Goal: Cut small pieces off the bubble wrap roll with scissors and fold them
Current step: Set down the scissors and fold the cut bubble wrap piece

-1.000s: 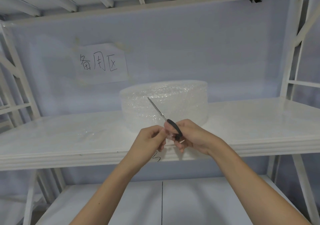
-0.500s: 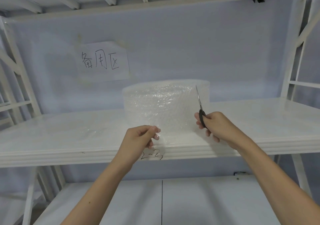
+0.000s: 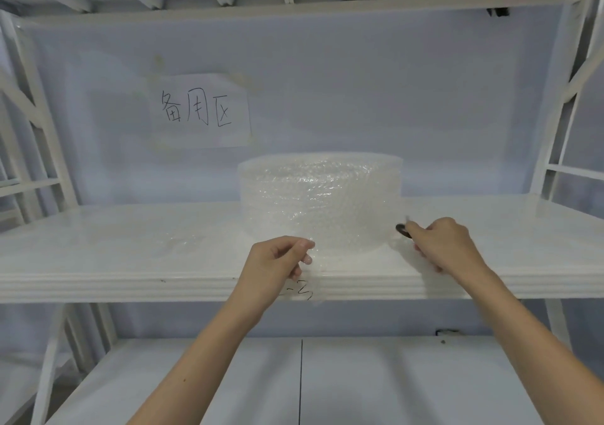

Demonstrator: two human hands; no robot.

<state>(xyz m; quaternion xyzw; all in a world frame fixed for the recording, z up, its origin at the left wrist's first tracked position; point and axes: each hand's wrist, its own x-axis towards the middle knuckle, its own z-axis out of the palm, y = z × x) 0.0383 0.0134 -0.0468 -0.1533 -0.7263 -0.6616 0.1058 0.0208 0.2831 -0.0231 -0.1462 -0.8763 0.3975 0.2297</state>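
A wide roll of clear bubble wrap [image 3: 320, 192] stands on the white middle shelf [image 3: 130, 238]. Its loose sheet [image 3: 346, 245] hangs forward over the shelf's front edge. My left hand [image 3: 277, 261] pinches the sheet's left edge between thumb and fingers. My right hand [image 3: 441, 245] grips the black-handled scissors [image 3: 402, 230] at the sheet's right side, low by the shelf top. Only the handle and a bit of blade show; the rest is hidden behind my hand and blurred.
A paper sign with handwritten characters [image 3: 199, 111] is taped to the back wall. A crumpled scrap of bubble wrap [image 3: 183, 245] lies on the shelf to the left. White shelf posts [image 3: 555, 130] stand at both sides, with a lower shelf [image 3: 294, 382] beneath.
My hands have parted: the left keeps pinching the sheet's left edge, while the right has carried the scissors rightwards and then lowered them beside the roll's right side.
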